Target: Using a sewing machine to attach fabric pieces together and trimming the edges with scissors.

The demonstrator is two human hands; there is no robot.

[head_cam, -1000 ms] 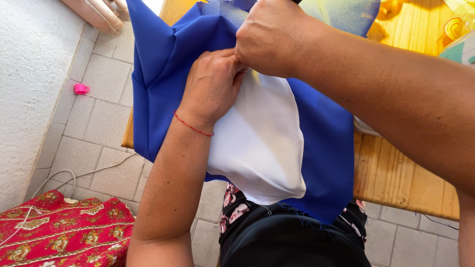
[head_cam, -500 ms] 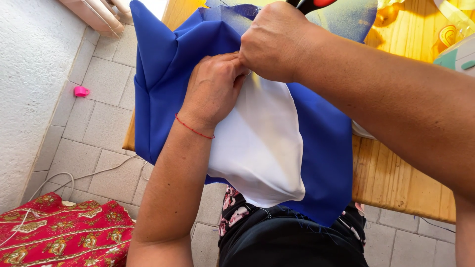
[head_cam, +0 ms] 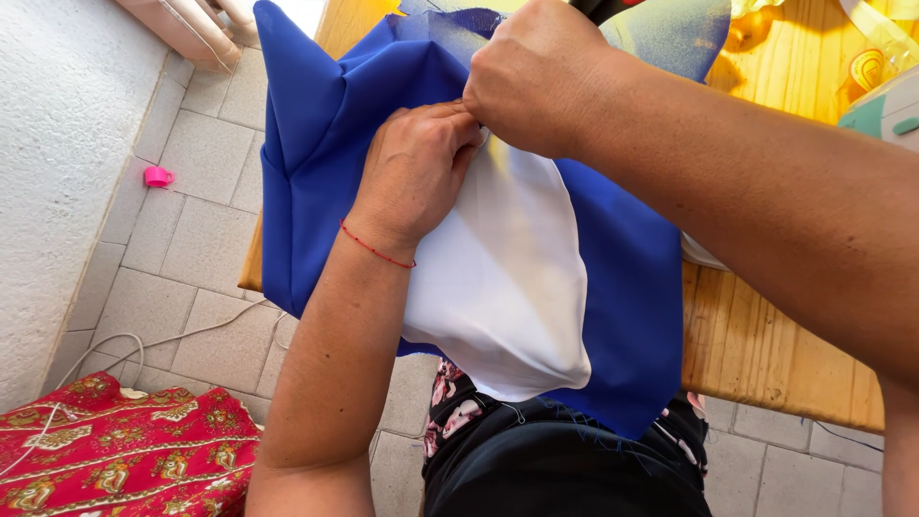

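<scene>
Both hands [head_cam: 479, 124] pinching blue fabric [head_cam: 316, 144]

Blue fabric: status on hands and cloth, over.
Left hand pinching the white fabric against the blue fabric. Right hand closed over the same spot, dark tool handle at top edge. Both cloths drape off the wooden table. Nothing blocking.

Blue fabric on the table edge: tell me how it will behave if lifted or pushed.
Probably floppy: the blue fabric drapes over the wooden table edge and stands in soft folds at its left. Likely light for its size, since it hangs thin and creased. It may slide against the white fabric lying on it, so the left hand and right hand pinch both together.
</scene>
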